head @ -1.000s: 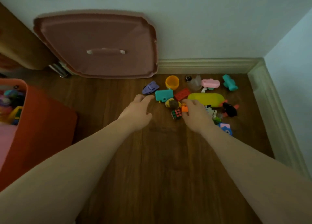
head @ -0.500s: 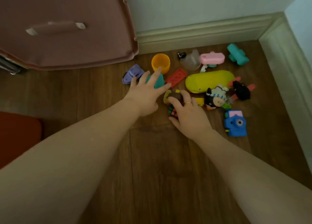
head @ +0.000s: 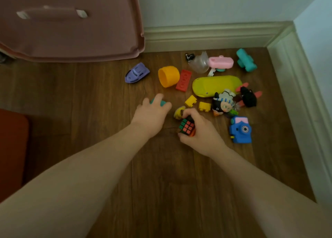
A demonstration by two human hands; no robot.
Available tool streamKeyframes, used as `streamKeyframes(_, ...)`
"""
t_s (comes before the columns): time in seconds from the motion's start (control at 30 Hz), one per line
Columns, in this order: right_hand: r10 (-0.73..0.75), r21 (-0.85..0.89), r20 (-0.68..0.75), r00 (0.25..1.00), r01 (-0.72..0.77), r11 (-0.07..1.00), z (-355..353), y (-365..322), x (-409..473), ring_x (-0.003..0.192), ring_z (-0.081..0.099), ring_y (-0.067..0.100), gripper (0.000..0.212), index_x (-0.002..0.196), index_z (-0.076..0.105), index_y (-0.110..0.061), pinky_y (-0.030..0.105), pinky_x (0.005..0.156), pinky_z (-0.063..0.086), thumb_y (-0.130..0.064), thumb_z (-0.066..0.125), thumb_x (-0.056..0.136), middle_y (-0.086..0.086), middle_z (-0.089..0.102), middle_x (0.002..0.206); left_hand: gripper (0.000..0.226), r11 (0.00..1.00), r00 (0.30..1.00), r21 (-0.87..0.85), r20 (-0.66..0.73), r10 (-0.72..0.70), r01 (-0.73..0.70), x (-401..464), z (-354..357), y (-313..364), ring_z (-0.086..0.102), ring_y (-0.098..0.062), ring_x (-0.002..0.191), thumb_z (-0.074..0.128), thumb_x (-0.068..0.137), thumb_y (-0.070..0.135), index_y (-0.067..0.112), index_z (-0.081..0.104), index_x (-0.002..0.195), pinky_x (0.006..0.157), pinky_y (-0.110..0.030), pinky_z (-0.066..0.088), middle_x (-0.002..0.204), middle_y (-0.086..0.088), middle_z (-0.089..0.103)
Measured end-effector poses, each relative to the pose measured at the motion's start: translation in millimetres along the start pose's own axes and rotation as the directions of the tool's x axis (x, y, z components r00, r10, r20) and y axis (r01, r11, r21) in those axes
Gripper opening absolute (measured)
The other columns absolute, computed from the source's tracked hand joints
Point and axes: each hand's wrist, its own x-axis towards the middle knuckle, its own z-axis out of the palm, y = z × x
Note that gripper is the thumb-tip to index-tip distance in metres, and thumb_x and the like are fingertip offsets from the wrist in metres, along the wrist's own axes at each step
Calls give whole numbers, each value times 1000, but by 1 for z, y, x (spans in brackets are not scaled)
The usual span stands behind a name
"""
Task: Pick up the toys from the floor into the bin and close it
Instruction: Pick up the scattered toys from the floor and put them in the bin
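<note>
While both hands are gripping at frame centre, the left hand is curling over a teal toy and the right hand is pinching the puzzle cube; lifting each clear before swinging toward the orange bin at the left edge seems wise.

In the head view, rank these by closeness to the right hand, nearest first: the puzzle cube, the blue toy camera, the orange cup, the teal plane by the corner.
1. Puzzle cube: in the right hand, held in its grip.
2. Blue toy camera: just to its right on the floor.
3. Orange cup: ahead and slightly left, lying on its side.
4. Teal plane: far ahead to the right, near the baseboard corner.
</note>
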Motion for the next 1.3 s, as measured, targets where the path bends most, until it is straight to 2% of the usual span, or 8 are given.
streamKeyframes(0.1, 102, 387, -160, 982, -33, 921, -10, -2, -10, 89, 56, 8, 40, 104, 43, -29, 23, 75, 49, -10, 68, 80, -10, 53, 100, 64, 993, 1000, -117, 8, 28, -27, 0, -8, 0, 42, -36, 112, 45, 90, 13, 32, 17, 144, 89, -43, 42, 141, -8, 26)
streamKeyframes(0.2, 378, 886, -142, 915, -54, 461, -26, -6, -10, 62, 51, 11, 26, 96, 49, -31, 22, 49, 41, -12, 63, 84, -2, 53, 81, 74, 989, 994, -114, 58, 96, -89, 2, -18, 12, 41, -35, 116, 48, 89, 19, 32, 5, 148, 91, -42, 42, 138, -9, 30)
streamKeyframes(0.3, 426, 986, 82, 901, -136, 98, -40, -3, -12, 50, 49, 9, 28, 108, 54, -20, 19, 43, 38, -31, 58, 83, 2, 55, 71, 72, 994, 992, -50, 68, 105, -102, 13, -23, 32, 41, -36, 118, 47, 91, 22, 31, 4, 148, 89, -42, 42, 140, -10, 31)
streamKeyframes(0.4, 377, 972, 226, 898, -231, -31, -44, 2, -25, 48, 46, 9, 45, 98, 61, -11, 18, 40, 38, -46, 58, 70, 2, 55, 66, 63, 996, 997, 59, 44, 68, -70, 29, -27, 53, 43, -37, 116, 41, 94, 21, 32, 9, 147, 84, -41, 41, 140, -12, 32)
streamKeyframes(0.83, 345, 862, 458, 819, -505, 53, -32, 14, -52, 51, 42, 11, 39, 90, 64, -14, 19, 46, 35, -50, 50, 87, 3, 54, 61, 36, 987, 999, 155, 20, -41, 37, 7, -17, 70, 44, -38, 113, 35, 96, 9, 17, 38, 131, 82, -41, 40, 132, -9, 40)
streamKeyframes(1.07, 414, 914, 358, 837, -405, 27, -33, 15, -37, 50, 44, 10, 42, 95, 63, -13, 19, 46, 35, -53, 55, 83, 2, 54, 60, 48, 995, 995, 6, 33, -98, 97, -26, -12, 52, 44, -38, 114, 34, 95, 8, 19, 23, 141, 86, -44, 43, 139, -9, 33)
streamKeyframes(1.2, 414, 944, 303, 859, -329, -8, -43, 18, -30, 47, 43, 9, 42, 86, 62, -13, 18, 43, 34, -53, 52, 85, 1, 52, 59, 53, 992, 992, 32, -9, -123, 123, -5, -26, 56, 38, -42, 119, 32, 100, 30, 26, 9, 148, 90, -45, 38, 143, -13, 28)
streamKeyframes(1.3, 408, 949, 286, 867, -315, 6, -52, 24, -28, 48, 42, 9, 45, 84, 62, -13, 18, 41, 35, -56, 51, 84, 1, 50, 58, 52, 989, 993, 84, 10, -119, 118, 21, -30, 68, 34, -43, 121, 37, 98, 39, 26, 20, 145, 93, -45, 36, 143, -14, 26)
